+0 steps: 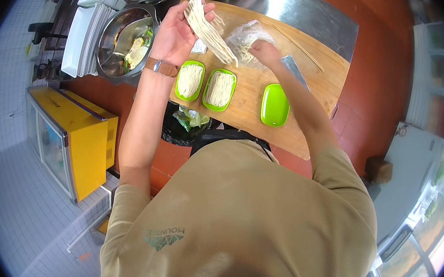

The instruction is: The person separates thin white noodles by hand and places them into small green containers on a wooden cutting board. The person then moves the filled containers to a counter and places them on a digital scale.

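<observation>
My left hand (178, 32), with a brown watch strap at the wrist, holds a bundle of pale noodles (208, 31) that hangs down to the right over the wooden board (244, 118). My right hand (265, 51) is closed at the noodles in a clear plastic bag (250, 32); whether it grips strands cannot be told. Two green dishes nearer me, one at the left (177, 94) and one beside it (216, 108), hold noodles laid in rows. A third green dish (274, 107) with nothing in it lies below my right forearm.
Chopsticks (299, 49) and a flat metal blade (295, 72) lie on the board. Divided steel pots (98, 52) with food and stacked white trays (71, 54) stand at the left. Below the board's edge is a black-lined bin (178, 134). A yellow glass-door fridge (87, 165) stands lower left.
</observation>
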The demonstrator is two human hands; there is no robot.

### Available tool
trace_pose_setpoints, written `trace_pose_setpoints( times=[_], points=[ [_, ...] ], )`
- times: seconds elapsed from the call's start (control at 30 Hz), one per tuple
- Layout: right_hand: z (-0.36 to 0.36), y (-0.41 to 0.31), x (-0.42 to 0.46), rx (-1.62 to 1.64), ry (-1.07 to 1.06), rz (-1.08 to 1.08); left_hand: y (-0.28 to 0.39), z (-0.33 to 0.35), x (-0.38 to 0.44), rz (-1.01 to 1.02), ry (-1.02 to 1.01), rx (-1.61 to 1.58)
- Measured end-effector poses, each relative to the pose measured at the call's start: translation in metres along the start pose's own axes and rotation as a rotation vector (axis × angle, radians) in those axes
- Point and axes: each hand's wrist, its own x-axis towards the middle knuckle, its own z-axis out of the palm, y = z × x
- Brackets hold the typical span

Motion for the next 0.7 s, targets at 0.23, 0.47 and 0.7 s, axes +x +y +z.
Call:
trace_pose_setpoints(
  times=[0.23, 0.47, 0.7],
  points=[
    [-0.055, -0.003, -0.006, 0.399, 0.256, -0.250, -0.007, -0.005, 0.000, 0.008, -0.010, -0.017],
    [-0.129, -0.076, -0.039, 0.350, 0.356, -0.283, -0.016, -0.004, 0.004, -0.025, -0.023, -0.045],
    [-0.167, -0.112, -0.047, 0.742, 0.195, -0.282, -0.020, -0.008, 0.007, -0.009, -0.068, -0.005]
  ],
)
